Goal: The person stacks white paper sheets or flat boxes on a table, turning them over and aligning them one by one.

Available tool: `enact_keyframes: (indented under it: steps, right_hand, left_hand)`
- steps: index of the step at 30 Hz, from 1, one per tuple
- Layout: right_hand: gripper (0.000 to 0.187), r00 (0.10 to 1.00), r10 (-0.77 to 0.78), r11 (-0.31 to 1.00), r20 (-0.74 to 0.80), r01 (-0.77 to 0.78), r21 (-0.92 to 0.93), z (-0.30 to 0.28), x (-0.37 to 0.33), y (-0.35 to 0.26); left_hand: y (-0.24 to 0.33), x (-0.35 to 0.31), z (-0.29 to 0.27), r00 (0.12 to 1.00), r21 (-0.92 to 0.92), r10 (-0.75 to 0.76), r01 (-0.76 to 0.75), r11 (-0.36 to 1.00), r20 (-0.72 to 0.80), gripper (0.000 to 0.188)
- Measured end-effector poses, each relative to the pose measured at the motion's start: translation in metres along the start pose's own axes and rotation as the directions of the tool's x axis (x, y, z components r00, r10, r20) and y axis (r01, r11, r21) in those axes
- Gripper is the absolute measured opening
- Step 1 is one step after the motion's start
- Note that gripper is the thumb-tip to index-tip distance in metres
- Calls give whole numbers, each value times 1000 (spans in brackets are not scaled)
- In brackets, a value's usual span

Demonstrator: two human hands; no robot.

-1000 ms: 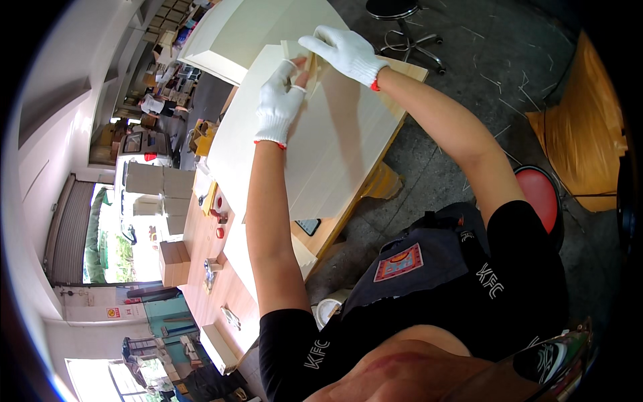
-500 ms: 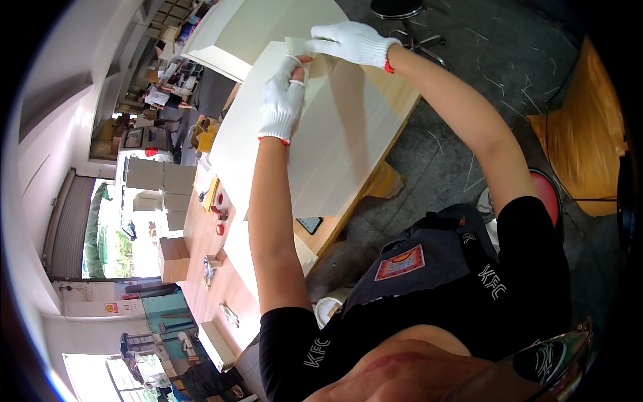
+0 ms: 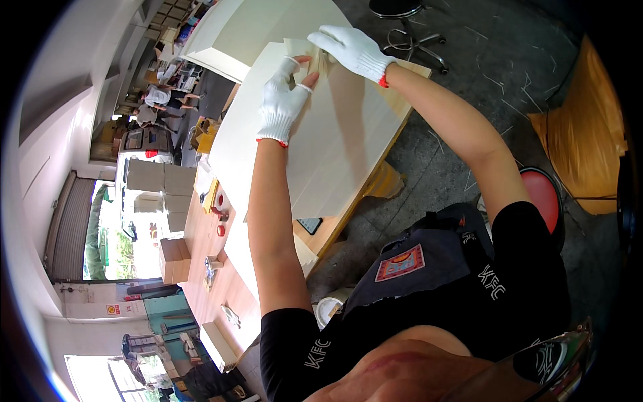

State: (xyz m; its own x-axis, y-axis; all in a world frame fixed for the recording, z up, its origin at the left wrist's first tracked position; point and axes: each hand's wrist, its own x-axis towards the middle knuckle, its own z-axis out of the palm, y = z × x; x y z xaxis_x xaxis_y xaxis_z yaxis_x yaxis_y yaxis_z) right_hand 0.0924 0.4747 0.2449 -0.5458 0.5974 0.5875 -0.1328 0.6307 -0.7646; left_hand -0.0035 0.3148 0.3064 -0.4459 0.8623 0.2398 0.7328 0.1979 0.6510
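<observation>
My left hand (image 3: pixel 284 97), in a white knit glove with bare thumb and index tips, is at the far end of a large pale panel (image 3: pixel 335 147). Its index finger and thumb are apart, with their tips against a small, thin cream sheet (image 3: pixel 320 65) that stands up in folds from the panel. Across from it, my right hand (image 3: pixel 349 50), in a white glove with a red cuff, stretches its fingers out flat, with the tips by the sheet's upper edge. The right thumb is hidden.
Beyond the panel stands a large cream board piece (image 3: pixel 254 33). On the wooden table (image 3: pixel 201 251) lie a phone (image 3: pixel 310 225), a tape roll (image 3: pixel 213 262) and small red items. A black swivel stool (image 3: pixel 396 8), a red stool (image 3: pixel 539 197) and brown wrapping (image 3: pixel 583 141) stand at the right.
My right hand has tilted and shifted slightly, its fingers lifting at the sheet. My left thumb has spread away from the index finger, and more of the folded sheet shows between the hands.
</observation>
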Motion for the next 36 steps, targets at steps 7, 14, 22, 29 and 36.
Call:
enact_keyframes:
  steps: [7, 14, 22, 29, 36]
  right_hand:
    - [57, 999, 34, 999, -4, -34, -3, 0, -3, -5]
    - [49, 999, -8, 999, -48, 10, 43, 5, -2, 0]
    - [47, 994, -55, 998, -91, 52, -39, 6, -2, -1]
    - [48, 998, -35, 998, -51, 32, -60, 6, 0, 6]
    - [49, 1000, 19, 999, -9, -19, -51, 5, -1, 0]
  left_hand:
    - [-1, -2, -2, 999, -64, -37, 38, 997, 32, 35]
    - [-5, 1, -1, 996, 35, 82, -80, 996, -46, 31]
    - [-8, 4, -4, 989, 141, 150, -147, 979, -6, 26]
    - [-4, 2, 0, 1000, 28, -14, 14, 1000, 8, 34]
    - [-17, 8, 1, 951, 168, 286, -266, 949, -113, 28]
